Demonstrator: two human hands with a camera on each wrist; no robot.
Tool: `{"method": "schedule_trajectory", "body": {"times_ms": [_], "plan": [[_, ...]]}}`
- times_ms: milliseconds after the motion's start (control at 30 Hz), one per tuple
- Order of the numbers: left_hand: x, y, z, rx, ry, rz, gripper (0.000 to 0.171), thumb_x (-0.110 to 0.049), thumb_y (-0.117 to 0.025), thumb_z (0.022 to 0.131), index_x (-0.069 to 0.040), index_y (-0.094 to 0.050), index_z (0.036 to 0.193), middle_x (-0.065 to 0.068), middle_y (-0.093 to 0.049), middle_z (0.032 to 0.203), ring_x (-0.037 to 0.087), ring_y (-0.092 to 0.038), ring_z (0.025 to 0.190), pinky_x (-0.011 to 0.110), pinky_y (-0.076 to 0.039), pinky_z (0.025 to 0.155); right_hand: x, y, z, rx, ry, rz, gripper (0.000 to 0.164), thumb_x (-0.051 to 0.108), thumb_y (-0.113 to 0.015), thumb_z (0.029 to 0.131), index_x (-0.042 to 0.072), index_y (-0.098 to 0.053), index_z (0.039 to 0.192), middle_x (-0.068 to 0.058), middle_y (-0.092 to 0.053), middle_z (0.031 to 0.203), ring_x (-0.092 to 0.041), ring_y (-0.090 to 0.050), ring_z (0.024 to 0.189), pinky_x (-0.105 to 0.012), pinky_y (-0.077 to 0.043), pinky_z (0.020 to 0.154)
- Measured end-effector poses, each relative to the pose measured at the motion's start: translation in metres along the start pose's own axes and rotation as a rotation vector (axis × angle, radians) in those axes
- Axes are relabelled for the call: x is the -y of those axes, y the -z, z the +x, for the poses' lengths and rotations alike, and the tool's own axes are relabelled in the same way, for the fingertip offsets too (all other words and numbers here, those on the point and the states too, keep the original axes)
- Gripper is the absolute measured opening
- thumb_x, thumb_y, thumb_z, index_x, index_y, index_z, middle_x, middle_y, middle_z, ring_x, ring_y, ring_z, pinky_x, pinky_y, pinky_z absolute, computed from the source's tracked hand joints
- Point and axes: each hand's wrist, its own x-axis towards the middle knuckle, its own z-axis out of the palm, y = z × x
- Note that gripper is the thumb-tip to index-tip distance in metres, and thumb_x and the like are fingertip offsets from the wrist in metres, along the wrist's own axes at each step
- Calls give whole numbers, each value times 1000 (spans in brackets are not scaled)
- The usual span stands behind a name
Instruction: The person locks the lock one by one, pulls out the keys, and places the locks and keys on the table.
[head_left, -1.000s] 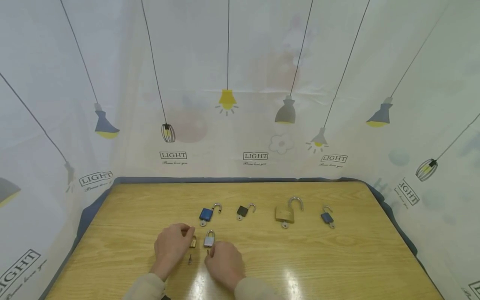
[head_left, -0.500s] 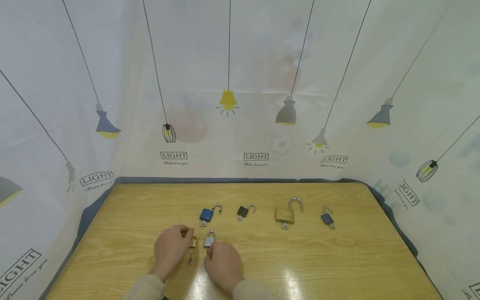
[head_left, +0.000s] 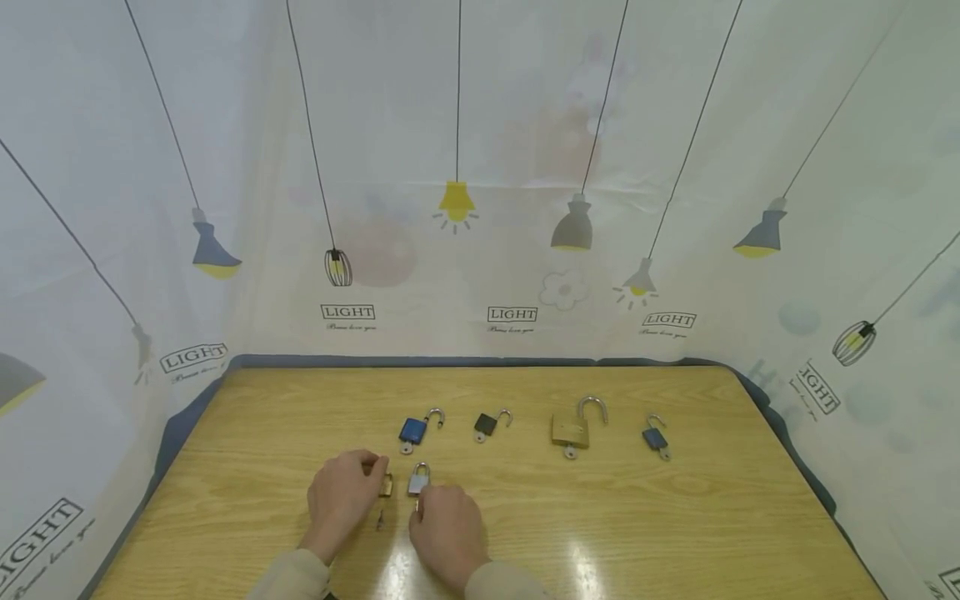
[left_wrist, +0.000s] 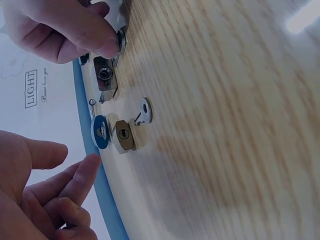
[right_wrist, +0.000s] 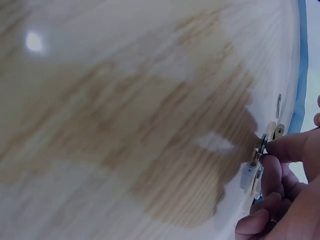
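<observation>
My right hand (head_left: 450, 533) pinches a small metal key (left_wrist: 121, 42) between thumb and index finger, just in front of a silver padlock (head_left: 419, 480). The padlock's shackle is closed, and its keyhole end faces the left wrist view. My left hand (head_left: 341, 497) hovers beside a small brass padlock (head_left: 386, 485), thumb and fingers apart with nothing between them. Before the brass padlock's keyhole lies a loose silver key (left_wrist: 145, 111). In the right wrist view the right hand (right_wrist: 290, 172) hides part of the locks.
Behind the hands, a blue padlock (head_left: 412, 430), a black padlock (head_left: 484, 423), a large brass padlock (head_left: 570, 429) and a dark blue padlock (head_left: 655, 437) lie with shackles open and keys inserted. A lamp-print curtain (head_left: 510, 250) surrounds the wooden table (head_left: 675, 517).
Both hands stay almost in place. At the right fingertips, the key shows a lighter side than before.
</observation>
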Motion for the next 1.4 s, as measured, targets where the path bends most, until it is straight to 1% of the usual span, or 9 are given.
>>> {"method": "schedule_trajectory", "body": {"times_ms": [267,367,500,700,900,1033,1133,1267,1400], "plan": [[-2,-2,2,6,-2,11,27,-34,-62,90,-11,-72,98,3,-73,86,9,-53,54,26,-41,44,-6,9,-2,-47,24,39,17,16,-70,77,18,-59,65,11,-53,57,-4,-44,52,-23,-39,50],[-4,-2,2,7,-1,5,26,-34,-62,90,-11,-72,99,3,-73,88,9,-55,58,26,-42,46,-10,15,-4,-45,26,87,19,13,-68,76,19,-57,63,12,-51,56,-4,-43,51,-22,-39,50],[-7,-2,4,14,1,-3,26,-33,-63,90,-11,-72,100,3,-72,90,10,-58,65,26,-44,50,-18,26,-7,-48,11,103,18,11,-70,77,19,-58,65,12,-52,59,-4,-44,53,-22,-41,52],[-10,-4,8,30,-14,-12,25,-31,-62,90,-10,-71,101,4,-72,91,9,-55,60,26,-42,47,-42,46,-6,-55,-9,31,16,15,-71,80,17,-61,68,9,-54,60,-4,-46,54,-22,-42,52],[-12,-6,15,23,-51,21,24,-30,-63,89,-10,-71,100,5,-72,90,9,-53,56,26,-41,46,-71,63,-4,-75,-24,-49,14,18,-70,82,18,-62,70,10,-54,62,-4,-45,54,-21,-40,49],[-14,-5,24,34,-85,65,25,-30,-62,90,-8,-71,100,4,-71,86,11,-55,61,28,-45,50,-83,76,-7,-92,4,-45,14,16,-70,82,17,-62,71,10,-54,61,-4,-45,53,-20,-40,48],[-17,-5,31,48,-103,103,27,-31,-61,90,-8,-71,101,6,-71,90,14,-57,65,31,-47,53,-91,85,-9,-103,31,-28,14,15,-70,82,15,-62,71,9,-55,61,-3,-45,52,-19,-40,47],[-25,-6,40,75,-114,140,31,-32,-61,91,-6,-70,105,11,-71,99,16,-57,66,30,-46,51,-103,93,-11,-109,28,-32,14,17,-70,83,16,-62,71,9,-54,62,-3,-45,53,-20,-40,47],[-32,-8,44,93,-116,176,34,-33,-61,91,-4,-68,108,13,-70,103,16,-55,64,28,-43,47,-115,97,-11,-102,9,-49,12,23,-69,83,18,-63,74,10,-55,64,-4,-47,56,-22,-41,50]]}}
